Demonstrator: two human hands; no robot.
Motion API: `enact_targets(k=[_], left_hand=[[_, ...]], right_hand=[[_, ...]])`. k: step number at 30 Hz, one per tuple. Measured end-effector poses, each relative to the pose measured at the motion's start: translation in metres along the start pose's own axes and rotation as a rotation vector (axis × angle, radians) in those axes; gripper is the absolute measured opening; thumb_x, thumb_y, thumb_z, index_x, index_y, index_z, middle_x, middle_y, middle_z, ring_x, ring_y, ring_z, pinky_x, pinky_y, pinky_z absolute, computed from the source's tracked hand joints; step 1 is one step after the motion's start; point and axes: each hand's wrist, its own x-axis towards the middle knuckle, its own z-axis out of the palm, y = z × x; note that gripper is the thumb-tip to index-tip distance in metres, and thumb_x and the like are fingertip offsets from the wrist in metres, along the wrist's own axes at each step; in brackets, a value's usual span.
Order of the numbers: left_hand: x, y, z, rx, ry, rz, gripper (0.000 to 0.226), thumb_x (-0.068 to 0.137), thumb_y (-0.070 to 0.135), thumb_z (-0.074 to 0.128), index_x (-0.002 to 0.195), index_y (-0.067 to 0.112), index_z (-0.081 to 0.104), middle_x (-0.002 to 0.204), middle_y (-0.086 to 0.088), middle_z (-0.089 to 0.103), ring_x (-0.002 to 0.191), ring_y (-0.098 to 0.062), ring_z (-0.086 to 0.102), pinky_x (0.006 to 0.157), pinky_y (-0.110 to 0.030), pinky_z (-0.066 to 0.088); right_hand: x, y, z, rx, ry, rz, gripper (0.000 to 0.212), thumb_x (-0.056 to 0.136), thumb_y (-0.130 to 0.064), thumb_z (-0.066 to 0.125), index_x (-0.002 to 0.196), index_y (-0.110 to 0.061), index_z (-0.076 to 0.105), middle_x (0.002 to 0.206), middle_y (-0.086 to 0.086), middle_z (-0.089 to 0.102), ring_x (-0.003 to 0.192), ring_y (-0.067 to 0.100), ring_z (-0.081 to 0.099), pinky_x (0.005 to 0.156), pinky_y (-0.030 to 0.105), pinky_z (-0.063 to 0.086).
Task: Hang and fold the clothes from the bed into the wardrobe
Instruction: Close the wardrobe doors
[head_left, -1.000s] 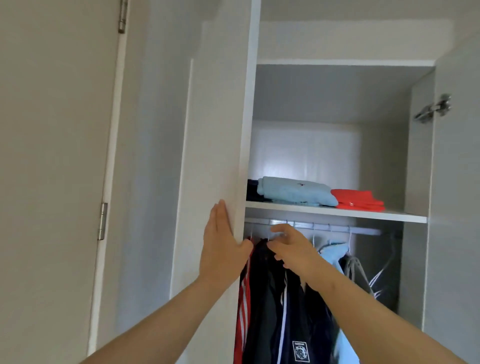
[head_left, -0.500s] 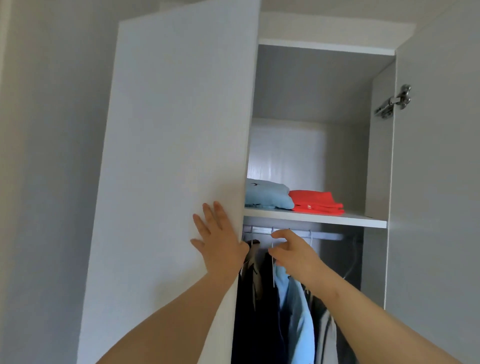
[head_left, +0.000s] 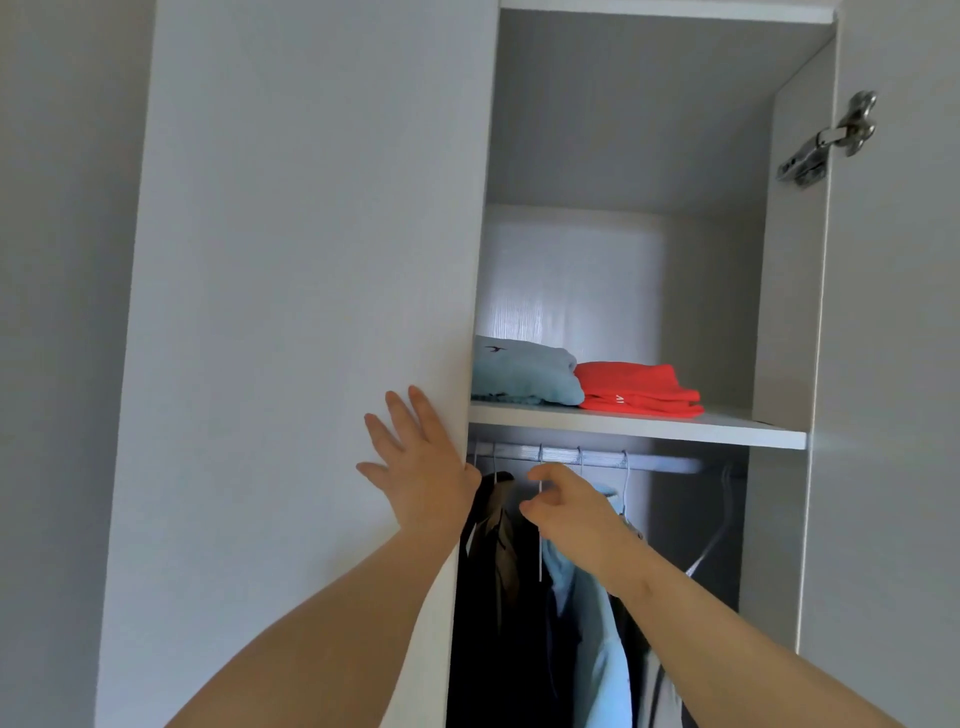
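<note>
My left hand (head_left: 415, 467) lies flat with spread fingers on the outer face of the left wardrobe door (head_left: 291, 312), near its free edge. Just below the metal rail (head_left: 597, 458), my right hand (head_left: 566, 512) pinches the thin wire neck of a hanger (head_left: 541, 551). A light blue garment (head_left: 597, 649) hangs under that hand, with dark garments (head_left: 493, 623) to its left. On the shelf (head_left: 649, 423) above lie a folded light blue top (head_left: 524, 371) and a folded red one (head_left: 636, 388).
The right wardrobe door (head_left: 888, 415) stands open, with a metal hinge (head_left: 826, 140) near its top. An empty white hanger (head_left: 719, 525) hangs at the rail's right end. The upper compartment above the folded clothes is bare. A grey wall (head_left: 62, 312) runs along the left.
The left door has swung from edge-on to mostly facing me, narrowing the opening. My left hand went from gripping its edge to lying flat on its face. My right hand stayed by the rail.
</note>
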Motion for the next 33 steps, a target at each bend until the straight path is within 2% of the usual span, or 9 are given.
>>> enact_targets(k=[4, 10, 16, 20, 22, 24, 26, 30, 33], left_hand=[[0.005, 0.002, 0.010, 0.022, 0.022, -0.008, 0.109, 0.081, 0.054, 0.055, 0.143, 0.008, -0.022, 0.155, -0.015, -0.009, 0.142, -0.041, 0.001, 0.102, -0.055, 0.033], [0.013, 0.007, 0.021, 0.069, 0.045, -0.007, 0.110, 0.081, 0.055, 0.054, 0.141, 0.005, -0.023, 0.154, -0.017, -0.007, 0.141, -0.043, 0.004, 0.100, -0.056, 0.035], [0.015, 0.009, 0.022, 0.094, 0.035, 0.008, 0.108, 0.082, 0.056, 0.053, 0.143, 0.003, -0.020, 0.154, -0.019, -0.006, 0.140, -0.044, 0.005, 0.099, -0.055, 0.037], [0.021, 0.007, 0.013, 0.029, -0.074, 0.027, 0.110, 0.082, 0.055, 0.056, 0.144, 0.007, -0.021, 0.154, -0.017, -0.013, 0.141, -0.043, -0.001, 0.101, -0.054, 0.034], [0.020, 0.004, 0.003, -0.059, -0.135, 0.040, 0.106, 0.083, 0.051, 0.058, 0.145, 0.012, -0.019, 0.154, -0.014, -0.014, 0.142, -0.040, -0.006, 0.103, -0.057, 0.030], [0.018, 0.001, -0.008, -0.138, -0.178, 0.118, 0.099, 0.084, 0.049, 0.057, 0.147, 0.019, -0.013, 0.155, -0.010, -0.012, 0.142, -0.036, -0.007, 0.105, -0.058, 0.024], [0.012, 0.006, -0.022, -0.229, -0.201, 0.237, 0.084, 0.087, 0.047, 0.054, 0.149, 0.023, 0.002, 0.155, -0.008, -0.001, 0.142, -0.033, 0.000, 0.106, -0.052, 0.025], [-0.004, 0.030, -0.051, -0.554, -0.265, 0.406, 0.050, 0.088, 0.032, 0.054, 0.135, 0.023, 0.039, 0.140, -0.003, 0.035, 0.127, -0.027, 0.033, 0.098, -0.038, 0.035], [-0.030, 0.056, -0.071, -0.820, -0.362, 0.509, 0.035, 0.089, 0.018, 0.053, 0.124, 0.019, 0.053, 0.130, -0.005, 0.046, 0.117, -0.026, 0.045, 0.096, -0.036, 0.039]], right_hand=[[0.008, 0.009, 0.005, -0.028, -0.012, 0.003, 0.029, 0.090, -0.019, 0.054, 0.119, -0.024, 0.050, 0.084, -0.004, 0.057, 0.080, 0.012, 0.055, 0.068, 0.017, 0.039], [0.013, 0.017, 0.004, -0.048, -0.016, 0.024, 0.032, 0.091, -0.020, 0.053, 0.122, -0.024, 0.049, 0.094, -0.002, 0.058, 0.089, 0.010, 0.053, 0.066, 0.009, 0.037], [0.013, 0.020, 0.002, -0.044, -0.017, 0.074, 0.030, 0.091, -0.018, 0.052, 0.121, -0.024, 0.049, 0.097, -0.001, 0.058, 0.086, 0.008, 0.052, 0.058, 0.001, 0.036], [0.006, 0.010, -0.008, -0.064, 0.030, 0.086, 0.032, 0.092, -0.013, 0.051, 0.123, -0.019, 0.050, 0.100, 0.011, 0.062, 0.068, 0.005, 0.048, 0.048, -0.001, 0.036], [-0.001, 0.002, -0.013, -0.073, 0.061, 0.082, 0.032, 0.091, -0.011, 0.051, 0.122, -0.017, 0.051, 0.094, 0.008, 0.061, 0.063, 0.003, 0.045, 0.047, 0.001, 0.034], [-0.013, -0.009, -0.020, -0.096, 0.106, 0.080, 0.029, 0.090, -0.012, 0.051, 0.118, -0.017, 0.052, 0.090, 0.001, 0.058, 0.067, 0.008, 0.047, 0.049, 0.002, 0.035], [-0.026, -0.019, -0.029, -0.102, 0.164, 0.090, 0.027, 0.089, -0.013, 0.050, 0.115, -0.020, 0.051, 0.086, 0.000, 0.057, 0.070, 0.012, 0.049, 0.049, 0.004, 0.035], [-0.054, -0.037, -0.053, -0.113, 0.319, 0.136, 0.025, 0.090, -0.014, 0.053, 0.114, -0.018, 0.052, 0.078, -0.001, 0.055, 0.065, 0.012, 0.050, 0.051, 0.009, 0.039], [-0.091, -0.046, -0.075, -0.159, 0.455, 0.170, 0.029, 0.090, -0.013, 0.052, 0.119, -0.014, 0.053, 0.089, 0.002, 0.058, 0.080, 0.018, 0.056, 0.072, 0.023, 0.047]])
